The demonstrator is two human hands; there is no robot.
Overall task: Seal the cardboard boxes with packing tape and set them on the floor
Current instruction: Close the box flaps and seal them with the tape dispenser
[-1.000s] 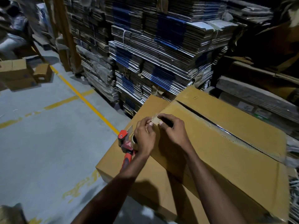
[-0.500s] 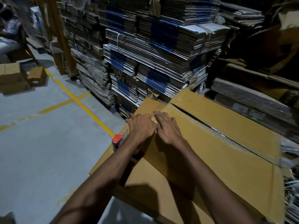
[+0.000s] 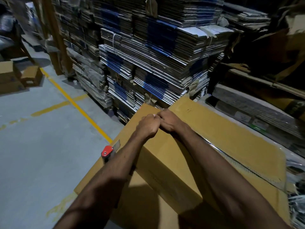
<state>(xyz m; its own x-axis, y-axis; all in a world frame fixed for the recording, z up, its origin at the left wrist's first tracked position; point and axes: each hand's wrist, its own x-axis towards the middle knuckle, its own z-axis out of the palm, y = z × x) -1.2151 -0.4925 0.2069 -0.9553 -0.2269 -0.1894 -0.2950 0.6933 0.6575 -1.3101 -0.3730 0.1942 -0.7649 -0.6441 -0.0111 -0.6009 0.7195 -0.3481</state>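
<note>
both hands, left hand [image 3: 148, 125] and right hand [image 3: 168, 120], curled knuckle to knuckle at far edge of cardboard box [image 3: 206, 146], fingers closed, likely pressing tape end; what's gripped unclear. tape dispenser [image 3: 108, 152] left of box, idle.

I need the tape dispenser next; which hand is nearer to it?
Left. The left hand lies up the box from the tape dispenser; the right hand is beyond it.
</note>
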